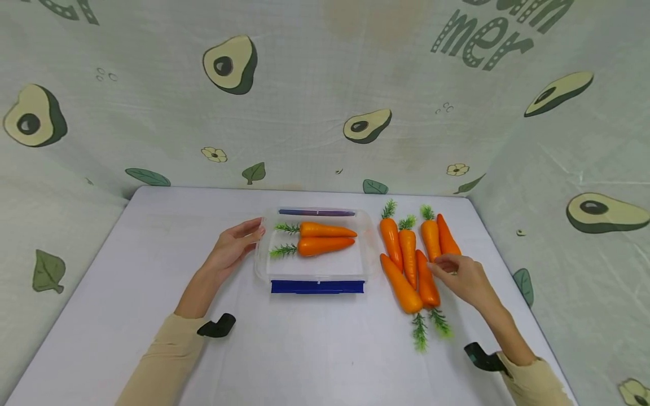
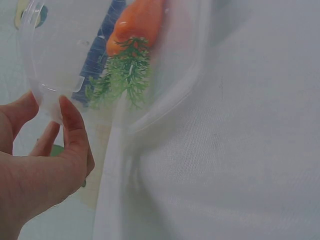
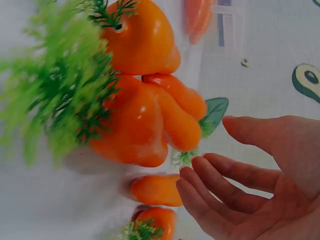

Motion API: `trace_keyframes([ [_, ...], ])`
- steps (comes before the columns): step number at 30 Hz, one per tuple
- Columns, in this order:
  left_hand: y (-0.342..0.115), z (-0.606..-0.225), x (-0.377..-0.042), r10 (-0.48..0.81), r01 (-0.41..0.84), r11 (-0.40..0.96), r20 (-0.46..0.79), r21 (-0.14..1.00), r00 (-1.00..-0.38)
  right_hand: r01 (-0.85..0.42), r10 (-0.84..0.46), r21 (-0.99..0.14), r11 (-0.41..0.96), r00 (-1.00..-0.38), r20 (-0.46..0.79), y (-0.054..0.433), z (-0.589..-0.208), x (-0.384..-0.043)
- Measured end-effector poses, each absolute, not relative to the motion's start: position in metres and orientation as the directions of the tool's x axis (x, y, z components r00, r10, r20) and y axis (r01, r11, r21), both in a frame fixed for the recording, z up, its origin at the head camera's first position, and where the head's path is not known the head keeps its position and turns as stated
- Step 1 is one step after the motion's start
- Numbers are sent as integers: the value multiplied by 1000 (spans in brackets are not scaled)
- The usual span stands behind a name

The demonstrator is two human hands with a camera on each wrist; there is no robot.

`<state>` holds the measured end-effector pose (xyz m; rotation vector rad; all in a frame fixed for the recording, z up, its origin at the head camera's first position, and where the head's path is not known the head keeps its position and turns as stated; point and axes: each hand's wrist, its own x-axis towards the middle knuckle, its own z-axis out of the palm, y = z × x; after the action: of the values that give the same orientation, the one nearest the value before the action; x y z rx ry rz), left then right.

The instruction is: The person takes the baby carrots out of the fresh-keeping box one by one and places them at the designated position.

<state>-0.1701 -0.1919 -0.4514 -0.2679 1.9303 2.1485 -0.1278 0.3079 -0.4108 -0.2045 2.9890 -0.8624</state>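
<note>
A clear plastic food container (image 1: pixel 341 267) with blue clips stands on the white table. Inside it lie two orange carrots (image 1: pixel 327 246) side by side, their green tops to the left. My left hand (image 1: pixel 231 248) pinches a clear plastic part at the container's left side between thumb and fingers, as the left wrist view confirms. To the right of the container, my right hand (image 1: pixel 468 281) hovers by a group of several carrots (image 1: pixel 404 287). Its thumb and fingers (image 3: pixel 215 172) are apart with nothing between them. Nearest to the fingertips is an upright-lying carrot (image 1: pixel 430 239).
Another carrot (image 1: pixel 448 234) lies at the right edge of the group, its lower end partly behind my hand. Blue clips (image 1: pixel 317 287) run along the container's near and far sides. Cloth with printed avocados (image 1: pixel 231 65) hangs behind and beside the table (image 1: pixel 152 254).
</note>
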Motion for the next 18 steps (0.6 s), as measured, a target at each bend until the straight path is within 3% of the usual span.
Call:
trace_keyframes([
  [13,-192,-450,-170,48,-299,-117,-295,947,-954,-244,-232,-582,775,-968,96,263,-388,-159],
  [18,-192,-450,-170,42,-309,-126,-306,943,-951,-260,-269,-580,772,-960,73,243,-382,-169],
])
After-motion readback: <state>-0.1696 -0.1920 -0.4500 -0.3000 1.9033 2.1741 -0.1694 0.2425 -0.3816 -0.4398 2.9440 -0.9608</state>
